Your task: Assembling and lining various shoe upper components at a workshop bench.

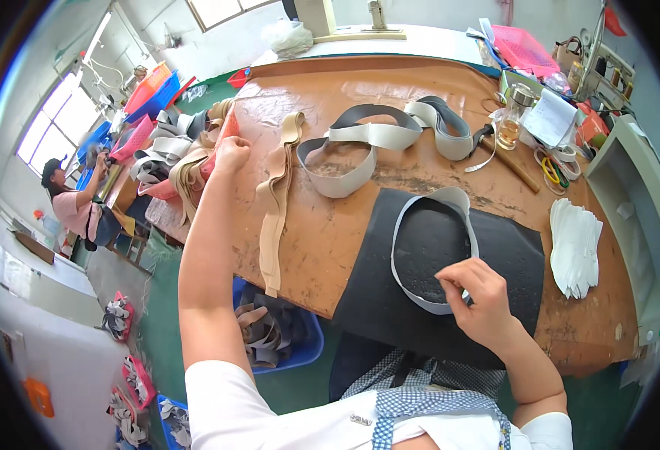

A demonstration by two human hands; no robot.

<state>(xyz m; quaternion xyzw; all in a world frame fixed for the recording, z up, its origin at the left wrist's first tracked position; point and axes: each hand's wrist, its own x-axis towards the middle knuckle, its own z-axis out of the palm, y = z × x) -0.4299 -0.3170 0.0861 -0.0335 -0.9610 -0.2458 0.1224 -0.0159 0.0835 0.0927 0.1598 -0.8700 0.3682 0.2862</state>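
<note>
My left hand [232,153] is curled closed at the edge of a red basket [228,126] on the table's left side. Its fingertips are hidden, so what they grip cannot be seen. Folded beige strips [187,176] hang over that basket. My right hand [481,296], fingers bent in toward the thumb, is over the near right edge of a pale grey looped strip [399,251]. Whether it grips the loop is unclear. The loop stands on edge on a black mat [375,285]. Between my arms lie a beige strip bundle [276,202] and more grey loops [337,180].
A glass jar [511,127] with amber liquid, a wooden-handled tool [517,169] and a stack of white pieces [574,247] are at the right. Below the table's left edge is a blue bin [311,345] of strips. Another person [71,199] works far left.
</note>
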